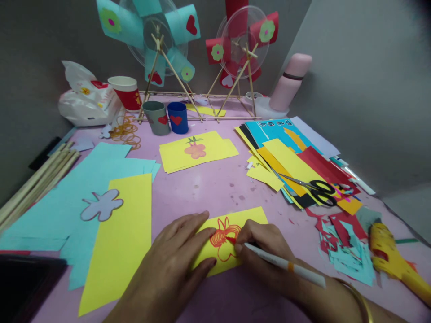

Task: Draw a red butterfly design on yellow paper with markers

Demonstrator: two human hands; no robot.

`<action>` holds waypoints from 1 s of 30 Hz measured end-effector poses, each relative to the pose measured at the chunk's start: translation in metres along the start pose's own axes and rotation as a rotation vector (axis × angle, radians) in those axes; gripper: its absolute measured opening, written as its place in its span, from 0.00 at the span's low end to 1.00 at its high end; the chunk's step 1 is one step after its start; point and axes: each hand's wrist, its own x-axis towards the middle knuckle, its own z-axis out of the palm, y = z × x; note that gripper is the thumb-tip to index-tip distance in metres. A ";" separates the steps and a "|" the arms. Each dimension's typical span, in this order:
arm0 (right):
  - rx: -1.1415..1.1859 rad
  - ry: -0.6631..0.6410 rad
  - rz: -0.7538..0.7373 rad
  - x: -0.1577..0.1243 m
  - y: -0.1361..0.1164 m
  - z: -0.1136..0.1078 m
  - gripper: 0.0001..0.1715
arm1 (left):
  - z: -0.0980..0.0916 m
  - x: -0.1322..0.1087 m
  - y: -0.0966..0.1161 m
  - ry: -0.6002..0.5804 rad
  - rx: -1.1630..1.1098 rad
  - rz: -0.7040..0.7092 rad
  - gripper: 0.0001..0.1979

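In the head view a small yellow card (255, 216) lies at the table's near middle. On it is a red-orange butterfly drawing (222, 236), its upper wings filled with curved lines and a lower wing only outlined. My left hand (182, 251) rests flat on the card's left side, fingers spread. A white marker (286, 263) with an orange band is pinched in my right hand (261, 244), its red tip touching the drawing. Left of my hands, a pale purple butterfly cutout (102, 205) lies partly on a yellow sheet (129, 229).
Two paper-bladed wheels on stick stands, one turquoise (158, 40) and one red (242, 42), stand at the back. To the right are scissors (319, 190) on stacked paper, paper scraps (350, 251) and a yellow glue gun (387, 251). Wooden sticks (37, 184) lie far left.
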 end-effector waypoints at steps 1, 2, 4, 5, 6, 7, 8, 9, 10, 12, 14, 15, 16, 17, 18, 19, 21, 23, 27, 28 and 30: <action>-0.012 -0.001 0.000 0.000 0.000 0.000 0.07 | 0.000 0.000 0.000 -0.003 0.000 0.000 0.17; -0.023 -0.002 0.003 0.001 -0.001 0.001 0.07 | 0.000 0.000 0.000 -0.006 0.000 0.002 0.17; -0.035 0.008 0.019 0.001 -0.001 0.001 0.07 | -0.001 0.000 0.000 -0.007 0.005 0.008 0.17; -0.036 0.015 0.027 0.000 -0.001 0.001 0.07 | -0.002 0.001 0.000 -0.008 0.007 0.007 0.17; -0.037 0.021 0.033 0.000 -0.001 0.002 0.07 | -0.002 0.001 0.000 -0.005 0.008 0.006 0.17; -0.037 0.027 0.036 -0.001 -0.001 0.002 0.07 | -0.003 0.001 0.001 -0.002 0.009 0.004 0.17; -0.037 0.033 0.041 -0.001 -0.001 0.002 0.07 | -0.003 0.001 0.001 -0.001 0.008 0.004 0.17; -0.039 0.037 0.046 -0.001 0.000 0.002 0.08 | -0.003 0.002 0.001 0.000 0.007 0.005 0.17; -0.044 0.041 0.049 -0.001 0.000 0.003 0.08 | -0.003 0.002 0.001 0.004 0.004 0.008 0.17; -0.057 0.056 0.055 -0.001 0.000 0.003 0.08 | -0.003 0.001 0.001 0.009 0.000 0.009 0.16; -0.071 0.076 0.069 -0.001 0.000 0.003 0.08 | -0.004 0.001 0.002 0.010 0.000 0.010 0.17; -0.078 0.085 0.075 -0.001 0.000 0.003 0.08 | -0.004 0.001 0.002 0.010 0.002 0.011 0.17; -0.083 0.092 0.082 -0.002 0.000 0.003 0.08 | -0.004 0.001 0.002 0.013 0.005 0.012 0.17; -0.086 0.098 0.089 -0.002 0.000 0.003 0.08 | -0.004 0.001 0.002 0.014 0.006 0.013 0.17; -0.083 0.097 0.098 -0.002 0.000 0.003 0.09 | -0.004 0.001 0.002 0.016 0.006 0.015 0.16; -0.076 0.094 0.105 -0.002 -0.001 0.003 0.09 | -0.004 0.002 0.002 0.019 0.005 0.015 0.16; -0.068 0.092 0.119 -0.003 -0.001 0.003 0.09 | -0.004 0.002 0.001 0.018 0.002 0.011 0.16; -0.070 0.093 0.132 -0.003 -0.001 0.003 0.08 | -0.003 0.001 0.001 0.015 -0.003 0.006 0.16; -0.068 0.107 0.141 -0.005 0.000 0.002 0.09 | -0.003 0.001 0.001 -0.002 -0.010 -0.001 0.17; -0.063 0.105 0.140 -0.005 0.001 0.002 0.09 | -0.003 0.001 0.001 -0.005 -0.009 0.000 0.17; -0.059 0.096 0.140 -0.006 0.002 0.002 0.09 | -0.004 0.002 0.002 -0.006 -0.004 0.004 0.17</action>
